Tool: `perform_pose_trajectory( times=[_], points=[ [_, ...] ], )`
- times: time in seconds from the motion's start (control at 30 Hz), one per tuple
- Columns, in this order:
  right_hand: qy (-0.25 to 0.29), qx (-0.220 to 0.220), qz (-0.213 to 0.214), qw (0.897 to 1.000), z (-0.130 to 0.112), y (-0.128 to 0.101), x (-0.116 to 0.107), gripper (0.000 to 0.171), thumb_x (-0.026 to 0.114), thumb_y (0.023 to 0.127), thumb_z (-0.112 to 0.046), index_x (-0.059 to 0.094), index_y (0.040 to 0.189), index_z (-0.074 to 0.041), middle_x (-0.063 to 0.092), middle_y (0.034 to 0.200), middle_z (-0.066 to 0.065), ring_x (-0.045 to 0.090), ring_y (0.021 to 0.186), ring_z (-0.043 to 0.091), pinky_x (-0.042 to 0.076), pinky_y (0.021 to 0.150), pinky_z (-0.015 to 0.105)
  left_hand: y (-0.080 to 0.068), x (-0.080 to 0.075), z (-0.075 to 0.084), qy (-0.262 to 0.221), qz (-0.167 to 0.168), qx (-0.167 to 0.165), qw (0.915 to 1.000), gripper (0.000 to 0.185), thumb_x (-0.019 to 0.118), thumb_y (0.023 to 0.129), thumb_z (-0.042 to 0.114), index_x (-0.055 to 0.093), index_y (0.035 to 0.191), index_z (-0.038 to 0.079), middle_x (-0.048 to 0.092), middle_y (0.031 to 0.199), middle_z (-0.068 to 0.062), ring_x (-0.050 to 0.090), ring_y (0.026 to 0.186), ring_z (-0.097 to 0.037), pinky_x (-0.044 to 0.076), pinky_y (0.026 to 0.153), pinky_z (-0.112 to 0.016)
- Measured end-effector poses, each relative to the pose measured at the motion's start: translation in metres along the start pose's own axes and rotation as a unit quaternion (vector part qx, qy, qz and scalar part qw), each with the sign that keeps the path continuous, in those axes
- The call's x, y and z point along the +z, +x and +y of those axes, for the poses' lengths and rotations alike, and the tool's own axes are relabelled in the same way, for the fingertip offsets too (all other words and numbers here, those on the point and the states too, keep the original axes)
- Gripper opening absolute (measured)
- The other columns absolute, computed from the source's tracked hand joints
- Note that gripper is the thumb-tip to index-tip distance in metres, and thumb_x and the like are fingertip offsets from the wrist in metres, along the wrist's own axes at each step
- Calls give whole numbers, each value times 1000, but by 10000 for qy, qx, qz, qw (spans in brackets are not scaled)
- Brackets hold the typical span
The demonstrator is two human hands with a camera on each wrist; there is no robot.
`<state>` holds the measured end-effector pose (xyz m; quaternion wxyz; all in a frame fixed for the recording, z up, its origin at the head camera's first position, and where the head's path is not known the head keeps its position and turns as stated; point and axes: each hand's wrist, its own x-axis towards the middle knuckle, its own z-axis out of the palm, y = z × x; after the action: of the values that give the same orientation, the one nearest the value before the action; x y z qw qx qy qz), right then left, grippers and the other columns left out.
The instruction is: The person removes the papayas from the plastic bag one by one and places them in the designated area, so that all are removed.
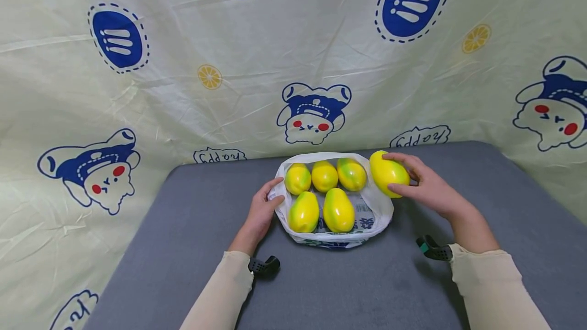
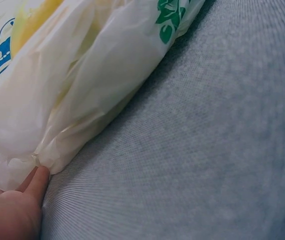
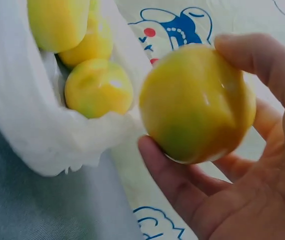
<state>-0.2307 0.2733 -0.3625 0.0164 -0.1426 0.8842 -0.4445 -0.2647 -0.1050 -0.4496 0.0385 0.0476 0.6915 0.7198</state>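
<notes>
while the right hand curled its fingers and thumb round a yellow-green mango, the fruit sat up off the table, just beside the right rim of the white plastic bag. the wrist was angled in toward the bag, the forearm in a beige sleeve running back to the near right edge. over on the other side, the left hand pinched the bag's left rim, thumb up at the edge, fingers loosely bent against the plastic, its forearm slanting in from the lower left. five more mangoes lay inside the bag, three behind, two in front. it all rested on a grey table, with a cartoon-print cloth hung behind.
</notes>
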Motion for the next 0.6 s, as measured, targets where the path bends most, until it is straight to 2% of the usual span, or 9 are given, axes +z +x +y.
perform_pose_trajectory(
  times=[0.23, 0.37, 0.43, 0.6],
  points=[
    [-60, 241, 588, 9980, 17, 2, -4, 70, 67, 95, -28, 33, 155, -20, 22, 158, 21, 35, 132, 45, 43, 98, 46, 0, 1, 0, 53, 24, 0, 10000, 48, 53, 98, 1, 52, 144, 13, 37, 159, -9, 39, 144, -24, 32, 122, -45],
    [-48, 387, 783, 9962, 27, 2, -4, 70, 67, 95, -29, 33, 156, -19, 21, 158, 23, 34, 132, 46, 42, 97, 45, 0, 2, 0, 56, 25, -36, 10000, 48, 53, 98, 1, 52, 144, 13, 37, 159, -9, 40, 143, -24, 32, 121, -44],
    [-106, 398, 879, 9953, 32, 2, -3, 70, 67, 95, -28, 34, 155, -18, 21, 158, 24, 34, 131, 46, 41, 97, 47, 0, 2, 0, 46, 1, -28, 10000, 48, 53, 98, 1, 52, 144, 13, 37, 160, -9, 40, 143, -24, 32, 121, -44],
    [-297, 277, 1067, 9935, 43, 3, -1, 66, 68, 94, -25, 39, 152, -14, 26, 155, 27, 33, 129, 47, 37, 102, 61, 0, 1, 0, 27, -8, 7, 10000, 47, 53, 98, 2, 52, 144, 13, 36, 160, -8, 39, 144, -24, 32, 121, -44]
  ],
)
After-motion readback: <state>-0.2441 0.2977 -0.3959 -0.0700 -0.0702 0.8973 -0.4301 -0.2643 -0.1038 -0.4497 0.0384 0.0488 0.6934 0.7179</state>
